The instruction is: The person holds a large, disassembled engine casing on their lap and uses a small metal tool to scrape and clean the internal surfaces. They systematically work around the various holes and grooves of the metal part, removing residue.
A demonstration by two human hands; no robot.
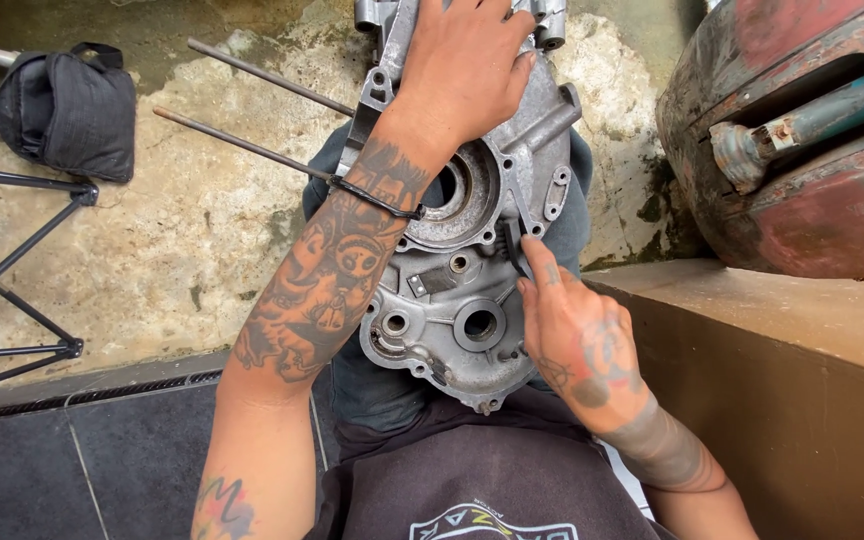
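1. Bracing the grey metal engine case point(452, 290) on my lap with my left hand point(467, 70), palm flat and fingers spread over its far end, pressing rather than gripping, so it sits steady.
2. My right hand point(577, 335) pinches a small dark tool point(514, 245) at the case's right edge, tip against the casting.
3. Two long studs point(252, 110) stick out left from the case.
4. Round bores in the case look hollow; nothing loose visible inside.
5. Black bag point(67, 110) far left on the floor, zipped, contents hidden.
6. Rusty red body panel point(802, 200) far right, brown ledge point(782, 340) beside me.
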